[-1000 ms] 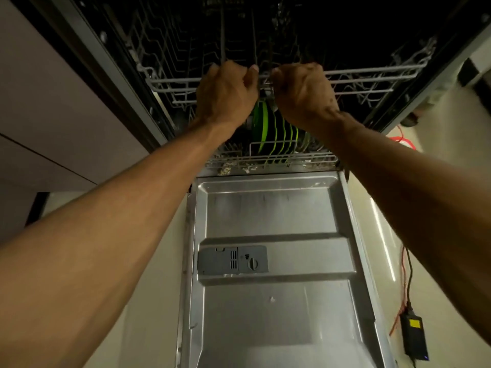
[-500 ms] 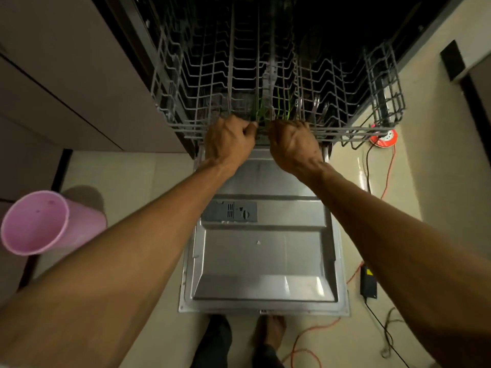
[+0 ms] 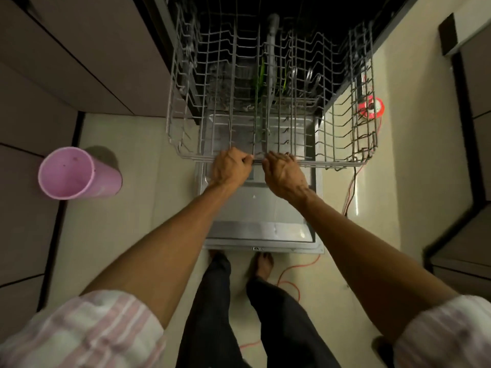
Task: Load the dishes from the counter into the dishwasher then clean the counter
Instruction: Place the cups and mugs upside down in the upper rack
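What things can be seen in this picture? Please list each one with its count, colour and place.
upper rack: one, grey wire, pulled out over the open door
dishwasher door: one, silver, lying open below the rack
green plates: count unclear, deep inside below the rack
pink bin: one, on the floor at left
orange cable: one, on the floor at right
red round object: one, on the floor right of the rack
left hand: grips the rack's front bar
right hand: grips the same bar
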Demonstrator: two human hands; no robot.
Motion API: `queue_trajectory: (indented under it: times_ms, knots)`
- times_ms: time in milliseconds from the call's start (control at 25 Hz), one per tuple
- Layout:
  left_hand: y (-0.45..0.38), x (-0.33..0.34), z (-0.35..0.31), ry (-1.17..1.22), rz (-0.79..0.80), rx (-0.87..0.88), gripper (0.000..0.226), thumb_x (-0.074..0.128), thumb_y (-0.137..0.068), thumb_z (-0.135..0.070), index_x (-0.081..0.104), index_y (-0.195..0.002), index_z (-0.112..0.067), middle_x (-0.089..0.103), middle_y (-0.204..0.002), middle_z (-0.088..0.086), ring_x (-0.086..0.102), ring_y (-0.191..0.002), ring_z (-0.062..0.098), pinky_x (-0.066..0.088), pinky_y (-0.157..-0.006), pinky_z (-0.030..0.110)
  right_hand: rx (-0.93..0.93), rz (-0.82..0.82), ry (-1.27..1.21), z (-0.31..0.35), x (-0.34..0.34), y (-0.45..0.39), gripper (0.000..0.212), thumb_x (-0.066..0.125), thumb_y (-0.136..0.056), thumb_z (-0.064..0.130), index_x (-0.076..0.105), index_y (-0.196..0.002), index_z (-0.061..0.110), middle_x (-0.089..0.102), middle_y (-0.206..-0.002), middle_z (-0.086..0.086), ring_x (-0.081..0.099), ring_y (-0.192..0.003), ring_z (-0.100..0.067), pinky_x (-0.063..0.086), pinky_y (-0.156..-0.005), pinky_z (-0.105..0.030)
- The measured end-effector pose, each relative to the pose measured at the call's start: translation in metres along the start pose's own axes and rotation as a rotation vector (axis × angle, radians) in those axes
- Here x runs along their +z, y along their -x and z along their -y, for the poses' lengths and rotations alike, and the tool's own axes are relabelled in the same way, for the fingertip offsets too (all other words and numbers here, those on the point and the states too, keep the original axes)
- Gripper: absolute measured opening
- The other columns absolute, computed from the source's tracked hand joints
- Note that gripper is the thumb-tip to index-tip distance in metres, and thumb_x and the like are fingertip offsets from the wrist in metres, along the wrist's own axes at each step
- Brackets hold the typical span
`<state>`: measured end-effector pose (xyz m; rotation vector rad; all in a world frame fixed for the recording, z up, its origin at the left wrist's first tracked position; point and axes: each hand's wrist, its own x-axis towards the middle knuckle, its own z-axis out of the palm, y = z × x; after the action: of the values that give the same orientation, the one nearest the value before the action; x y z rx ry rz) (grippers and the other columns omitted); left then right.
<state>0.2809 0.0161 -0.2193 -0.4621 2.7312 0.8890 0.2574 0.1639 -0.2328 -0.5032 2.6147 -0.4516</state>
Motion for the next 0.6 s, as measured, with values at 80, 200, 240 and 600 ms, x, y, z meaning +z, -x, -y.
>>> queue_trajectory:
  times_ms: [80,200,240,600]
  knots:
    - [0.023,0.005,0.006,0.012,0.029,-0.030,0.032,0.055,-0.098,-0.031,0.074,-0.080,-0.012,0.055,-0.056,-0.002,0.049,-0.049,0.013,0.031,-0.045,0.022,0.032,0.056,0.000,0.003,0.010,0.022,0.045,0.024,-0.105,0.034,0.052,-0.133,0.012,0.054,-0.138,-0.010,0.045,-0.132,-0.025,0.022,-0.118,-0.048]
    - [0.051,0.013,0.013,-0.002,0.039,-0.059,0.032,0.055,-0.097,-0.031,0.073,-0.080,-0.011,0.053,-0.058,-0.001,0.048,-0.054,0.013,0.029,-0.047,0.022,0.070,0.105,-0.004,0.007,0.022,0.050,0.048,0.022,-0.106,0.035,0.047,-0.141,0.013,0.045,-0.148,-0.008,0.034,-0.142,-0.022,0.015,-0.121,-0.044]
    - [0.061,0.014,0.014,-0.012,0.045,-0.069,0.032,0.055,-0.098,-0.031,0.072,-0.078,-0.013,0.051,-0.057,-0.003,0.047,-0.053,0.012,0.027,-0.046,0.020,0.070,0.117,-0.011,0.009,0.024,0.059,0.048,0.022,-0.106,0.035,0.048,-0.139,0.013,0.046,-0.147,-0.008,0.035,-0.141,-0.021,0.016,-0.121,-0.044]
    - [0.094,-0.002,0.006,0.076,0.136,-0.169,0.041,0.054,-0.098,-0.029,0.059,-0.059,-0.016,0.048,-0.051,-0.001,0.041,-0.046,0.011,0.030,-0.045,0.022,0.122,0.290,-0.068,0.024,0.008,0.100,0.053,0.025,-0.105,0.042,0.038,-0.146,0.011,0.037,-0.153,-0.009,0.032,-0.143,-0.026,0.016,-0.121,-0.046]
